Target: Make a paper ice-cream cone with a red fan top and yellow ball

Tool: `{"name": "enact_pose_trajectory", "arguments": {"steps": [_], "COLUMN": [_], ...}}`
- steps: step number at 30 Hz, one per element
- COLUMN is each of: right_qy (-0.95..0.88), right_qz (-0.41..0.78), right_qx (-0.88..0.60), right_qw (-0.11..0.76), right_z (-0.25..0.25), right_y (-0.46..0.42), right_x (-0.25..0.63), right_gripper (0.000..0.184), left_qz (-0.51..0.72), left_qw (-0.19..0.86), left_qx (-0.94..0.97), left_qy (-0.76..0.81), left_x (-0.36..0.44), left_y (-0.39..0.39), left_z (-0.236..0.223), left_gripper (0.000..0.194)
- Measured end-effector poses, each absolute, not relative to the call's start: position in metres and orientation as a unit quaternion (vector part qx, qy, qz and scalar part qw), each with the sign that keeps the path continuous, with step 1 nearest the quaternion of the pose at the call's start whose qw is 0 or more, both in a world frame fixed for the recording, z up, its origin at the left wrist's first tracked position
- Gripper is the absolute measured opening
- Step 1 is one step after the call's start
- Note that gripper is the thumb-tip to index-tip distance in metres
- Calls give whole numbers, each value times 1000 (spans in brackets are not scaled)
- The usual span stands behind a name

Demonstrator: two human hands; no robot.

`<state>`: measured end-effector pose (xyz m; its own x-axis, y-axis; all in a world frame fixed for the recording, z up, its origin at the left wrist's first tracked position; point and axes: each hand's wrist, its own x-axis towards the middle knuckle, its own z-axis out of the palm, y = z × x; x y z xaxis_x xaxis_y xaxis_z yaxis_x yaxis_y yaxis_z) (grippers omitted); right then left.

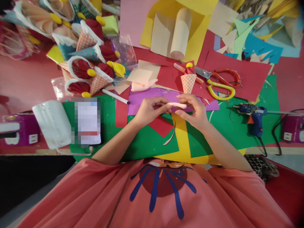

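Note:
My left hand (154,109) is closed, with thumb and fingers pinching one end of a thin pale-pink roll (177,104), perhaps soft clay. Around the roll's other end curves my right hand (195,111), thumb and fingers apart; whether it touches the roll is hard to tell. Both hands hover over a purple sheet (137,106). Just beyond lies a pale-pink lump (143,85). A small orange-checked paper cone (188,83) with a red, yellow-tipped top stands behind my right hand.
Scissors (220,90) and a blue glue gun (256,118) lie to the right. A marker (116,96), a phone (87,122) and a white power bank (52,124) are at left. Finished cones (83,41) crowd the back left; paper scraps (258,44) fill the back right.

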<state>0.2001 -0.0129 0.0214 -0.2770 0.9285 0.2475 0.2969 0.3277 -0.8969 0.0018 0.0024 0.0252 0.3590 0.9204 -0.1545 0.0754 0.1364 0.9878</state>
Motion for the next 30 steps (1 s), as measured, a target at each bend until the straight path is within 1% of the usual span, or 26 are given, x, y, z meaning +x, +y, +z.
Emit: {"name": "enact_pose_trajectory", "arguments": {"steps": [2,4,6,9,12,16,17,21,24,30], "right_qy": [-705,-708,-706,-705,-702,-678,-677,-682,-683,-675], "right_qz": [366,355,364,386,414,446,445,437,445,446], "right_qx": [-438,-442,-448,-446,-438,-420,-419,-435,-428,-442], "right_qw": [420,421,410,393,380,406,410,393,389,387], "right_z": [22,24,26,27,26,24,23,23,24,27], "right_y": [-13,-12,-12,-11,-12,-12,-12,-13,-13,-14], "right_x": [200,200,200,201,201,198,198,198,199,198], "right_gripper": [23,17,19,25,30,46,45,30,31,34], "left_qz": [347,342,335,299,255,237,236,243,255,248], "left_qw": [594,590,613,674,708,715,717,730,736,733], "left_qx": [568,578,568,537,530,529,527,516,510,509], "left_qy": [452,448,435,410,392,389,392,376,364,375], "left_x": [2,1,0,0,1,2,3,2,2,1], "left_y": [2,2,2,3,4,5,5,4,3,3], "left_z": [26,27,28,30,33,34,33,29,29,34], "left_gripper": [55,59,61,59,54,50,51,52,54,51]}}
